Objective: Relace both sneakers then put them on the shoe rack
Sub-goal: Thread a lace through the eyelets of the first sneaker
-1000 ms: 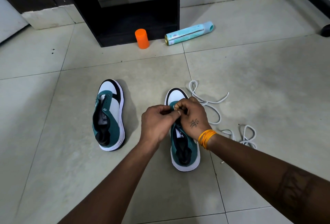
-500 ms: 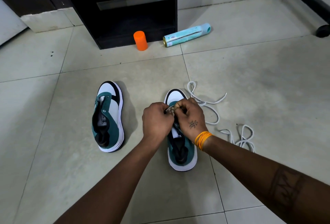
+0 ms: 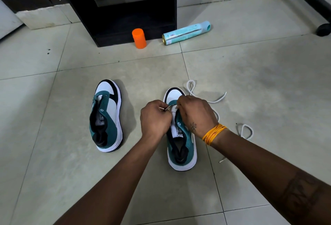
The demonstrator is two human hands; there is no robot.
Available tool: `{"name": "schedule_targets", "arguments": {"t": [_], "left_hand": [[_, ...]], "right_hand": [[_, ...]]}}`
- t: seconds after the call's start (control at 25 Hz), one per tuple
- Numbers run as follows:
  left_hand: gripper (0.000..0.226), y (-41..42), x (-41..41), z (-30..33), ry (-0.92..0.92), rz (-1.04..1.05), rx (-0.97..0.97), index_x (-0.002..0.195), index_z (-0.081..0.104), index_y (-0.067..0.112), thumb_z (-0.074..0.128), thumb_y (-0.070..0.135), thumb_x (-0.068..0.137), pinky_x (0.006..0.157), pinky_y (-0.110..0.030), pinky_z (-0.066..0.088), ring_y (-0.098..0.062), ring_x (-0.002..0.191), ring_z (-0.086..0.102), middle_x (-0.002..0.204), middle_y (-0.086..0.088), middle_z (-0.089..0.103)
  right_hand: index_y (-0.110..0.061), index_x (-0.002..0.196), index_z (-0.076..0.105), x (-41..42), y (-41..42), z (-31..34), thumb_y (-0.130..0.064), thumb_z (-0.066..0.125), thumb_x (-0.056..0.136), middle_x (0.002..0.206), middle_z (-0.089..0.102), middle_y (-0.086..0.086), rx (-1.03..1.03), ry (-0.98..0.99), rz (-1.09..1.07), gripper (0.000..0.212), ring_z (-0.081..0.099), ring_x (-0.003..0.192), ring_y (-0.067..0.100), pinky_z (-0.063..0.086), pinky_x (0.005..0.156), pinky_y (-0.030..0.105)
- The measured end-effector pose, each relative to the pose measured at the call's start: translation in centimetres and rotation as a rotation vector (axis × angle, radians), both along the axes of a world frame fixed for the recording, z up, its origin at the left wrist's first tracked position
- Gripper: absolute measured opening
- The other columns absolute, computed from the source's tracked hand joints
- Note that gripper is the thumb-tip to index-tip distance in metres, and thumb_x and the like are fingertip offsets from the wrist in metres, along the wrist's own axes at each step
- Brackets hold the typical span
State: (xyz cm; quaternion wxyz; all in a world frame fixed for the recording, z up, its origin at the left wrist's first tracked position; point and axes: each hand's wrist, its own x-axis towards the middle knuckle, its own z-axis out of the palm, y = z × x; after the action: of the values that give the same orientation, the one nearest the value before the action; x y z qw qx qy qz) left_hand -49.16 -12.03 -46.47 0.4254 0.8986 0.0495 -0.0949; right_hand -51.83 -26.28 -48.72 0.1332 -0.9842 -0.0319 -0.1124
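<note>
Two teal, white and black sneakers stand on the tiled floor, toes pointing away from the person. The right sneaker carries a white tongue tag with dark block lettering that is too small and upside down to read with certainty; the left sneaker, unlaced and well apart to the left, shows a similar tag inside its tongue, also not legible. The left hand has its grip curled tight, pinching the tip of the white lace just above the front eyelets of the right sneaker. The right hand, with an orange thread band at the wrist, has its fingers curled over the same spot; it appears to hold the lace or the eyelet edge, though the fingertips are hidden. The rest of the lace trails in loose loops on the floor to the right of the shoe. Farther off, an orange bottle stands beside a black rack, and a pale blue spray can lies on its side near it; its printing cannot be read. Compared with a second ago, the hands have drawn slightly apart, and a short length of lace now shows between them.
</note>
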Motion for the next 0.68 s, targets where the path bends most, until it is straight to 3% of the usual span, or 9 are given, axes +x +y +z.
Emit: {"name": "schedule_targets", "arguments": {"t": [0.12, 0.32, 0.68], "left_hand": [[0.013, 0.0, 0.0, -0.2, -0.006, 0.008, 0.000, 0.092, 0.080, 0.023, 0.076, 0.033, 0.084, 0.075, -0.028, 0.054, -0.015, 0.080, 0.071, 0.083, 0.007, 0.077], [0.010, -0.2, -0.2, -0.8, -0.022, 0.029, 0.002, 0.090, 0.079, 0.024, 0.073, 0.025, 0.083, 0.076, -0.030, 0.056, -0.014, 0.080, 0.072, 0.082, 0.008, 0.077], [0.009, -0.1, 0.0, -1.0, -0.041, 0.014, -0.020, 0.086, 0.082, 0.024, 0.073, 0.023, 0.084, 0.077, -0.031, 0.058, -0.011, 0.079, 0.072, 0.081, 0.010, 0.078]], "right_hand": [[-0.009, 0.090, 0.057, -0.1, 0.2, -0.3, -0.012, 0.057, 0.093, 0.086, 0.059, 0.013, 0.063, -0.001, -0.053, 0.004, 0.059, 0.068, 0.039, 0.046, 0.053, 0.042], [-0.010, 0.087, 0.064, -1.3, 1.9, -2.1, -0.018, 0.060, 0.095, 0.096, 0.050, 0.007, 0.405, -0.106, -0.219, 0.012, 0.051, 0.089, 0.027, 0.047, 0.067, 0.043], [-0.009, 0.083, 0.064, -0.9, 3.2, -3.1, -0.021, 0.055, 0.091, 0.098, 0.053, 0.008, 0.352, -0.142, -0.297, 0.018, 0.048, 0.089, 0.030, 0.044, 0.073, 0.047]]}}
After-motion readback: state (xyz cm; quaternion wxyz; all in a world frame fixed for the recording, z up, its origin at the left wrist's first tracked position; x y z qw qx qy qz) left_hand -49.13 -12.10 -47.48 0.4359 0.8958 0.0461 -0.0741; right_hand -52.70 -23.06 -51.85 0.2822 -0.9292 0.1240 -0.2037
